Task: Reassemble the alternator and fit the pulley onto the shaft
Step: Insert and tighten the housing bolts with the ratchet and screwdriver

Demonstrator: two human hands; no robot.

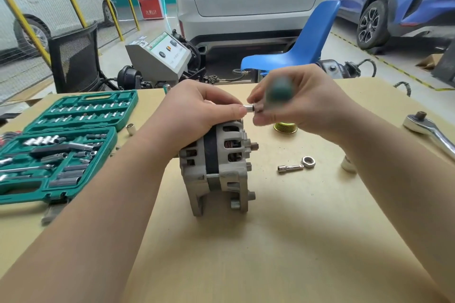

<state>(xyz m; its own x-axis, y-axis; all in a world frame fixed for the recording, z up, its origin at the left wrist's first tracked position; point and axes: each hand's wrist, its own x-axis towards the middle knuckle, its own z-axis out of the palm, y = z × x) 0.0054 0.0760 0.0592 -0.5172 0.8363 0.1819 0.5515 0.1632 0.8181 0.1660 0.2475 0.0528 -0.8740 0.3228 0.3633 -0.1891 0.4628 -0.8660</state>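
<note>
A person stands at a tan work table (pixel 295 241) in a car workshop, both bare forearms reaching in over it. In the middle of the table stands a grey alternator (pixel 216 170), resting on its mounting lugs with its short shaft end (pixel 254 146) pointing to the right. The left hand (pixel 197 113) lies curled over the top of the alternator, its fingers wrapped on the housing and its thumb tip reaching toward a small silver socket (pixel 248 108) just above the alternator's upper right edge. The right hand (pixel 302 106) grips a green-handled driver (pixel 278 92), blurred, whose tip carries that socket; its fingers pinch around the shank just right of the socket. Just behind and right of the alternator, partly under the right hand, sits the brass-coloured pulley (pixel 285 127), apart from the shaft. Right of the alternator, on the table, lie a short silver extension bar (pixel 289 168) and, touching its far end, a nut (pixel 308 162). Farther right lie a small white piece (pixel 348 163) and, near the table's edge, a chrome ratchet (pixel 430 130). Left of the alternator an open green socket case (pixel 61 147) holds rows of sockets and bits, with one loose socket (pixel 130 128) between case and alternator. Beyond the table stand a blue chair (pixel 302 44), a grey test machine (pixel 160 54), and parked cars.
</note>
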